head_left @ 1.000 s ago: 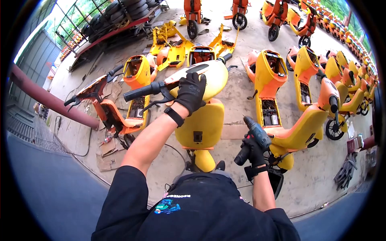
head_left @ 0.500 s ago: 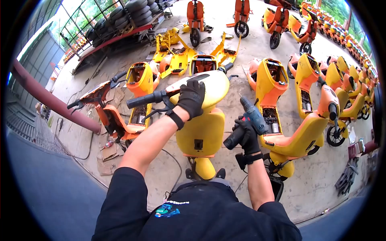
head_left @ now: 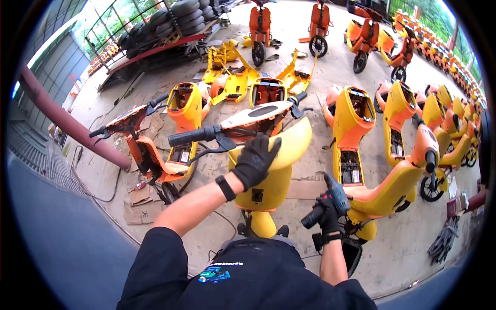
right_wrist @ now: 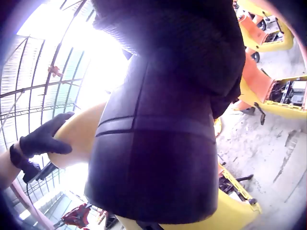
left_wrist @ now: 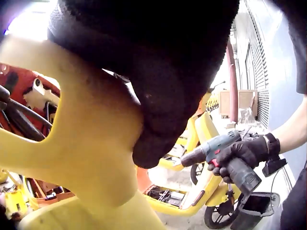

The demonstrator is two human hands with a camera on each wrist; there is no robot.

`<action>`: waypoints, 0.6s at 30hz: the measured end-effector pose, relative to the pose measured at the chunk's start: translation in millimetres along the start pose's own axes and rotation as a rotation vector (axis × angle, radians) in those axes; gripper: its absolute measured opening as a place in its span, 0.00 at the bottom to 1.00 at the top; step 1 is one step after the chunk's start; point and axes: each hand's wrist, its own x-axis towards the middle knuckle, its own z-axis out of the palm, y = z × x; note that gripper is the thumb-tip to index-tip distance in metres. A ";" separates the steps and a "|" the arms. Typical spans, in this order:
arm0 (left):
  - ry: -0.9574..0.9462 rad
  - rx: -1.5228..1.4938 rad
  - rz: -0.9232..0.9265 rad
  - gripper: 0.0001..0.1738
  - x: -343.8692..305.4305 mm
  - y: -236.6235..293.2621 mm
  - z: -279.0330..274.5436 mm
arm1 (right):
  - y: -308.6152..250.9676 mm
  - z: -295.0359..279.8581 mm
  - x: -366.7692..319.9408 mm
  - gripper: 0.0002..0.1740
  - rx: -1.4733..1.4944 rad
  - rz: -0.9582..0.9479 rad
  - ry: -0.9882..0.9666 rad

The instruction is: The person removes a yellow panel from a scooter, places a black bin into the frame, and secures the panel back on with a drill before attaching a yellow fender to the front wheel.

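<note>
My gloved left hand (head_left: pixel 256 161) grips a curved yellow cover panel (head_left: pixel 295 144) by its near side, fingers over its top. The panel is tilted away from the scooter's handlebar (head_left: pixel 194 136), and inner parts show beneath the orange-and-white display top (head_left: pixel 257 114). In the left wrist view, cutouts in the yellow panel (left_wrist: pixel 103 139) reveal wiring behind it. Off to the right, my gloved right hand (head_left: pixel 327 214) holds a cordless drill (head_left: pixel 337 195) by its handle, bit pointing away from me. The drill's dark battery base (right_wrist: pixel 153 167) fills the right wrist view.
Partly stripped scooters stand on both sides, one with a yellow seat (head_left: pixel 380 181) close at right and one with an orange frame (head_left: pixel 147 155) at left. Yellow body panels (head_left: pixel 232 85) lie on the floor ahead. Tires (head_left: pixel 165 23) are stacked on a rack. Cables (head_left: pixel 443 242) lie at right.
The yellow cover panel has come away from the handlebar toward me and right, in my left hand. The drill rose and moved left, then went back down to the right.
</note>
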 end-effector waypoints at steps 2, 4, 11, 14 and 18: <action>-0.007 0.020 -0.026 0.54 -11.2 9.4 -3.2 | -3.5 -11.3 -15.4 0.11 -0.053 0.071 0.062; 0.035 -0.088 0.005 0.53 -23.1 12.1 -11.8 | 11.1 -49.8 -11.2 0.09 -0.112 0.152 0.135; 0.079 -0.334 -0.093 0.48 -106.8 20.2 -37.9 | 47.6 -132.2 -24.9 0.06 -0.138 0.222 0.293; -0.047 -0.381 -0.214 0.51 -169.1 15.4 -33.2 | 67.3 -175.8 -22.0 0.05 -0.229 0.223 0.289; -0.289 -0.520 -0.569 0.55 -270.6 9.8 -18.4 | 77.7 -216.0 -19.8 0.06 -0.284 0.291 0.345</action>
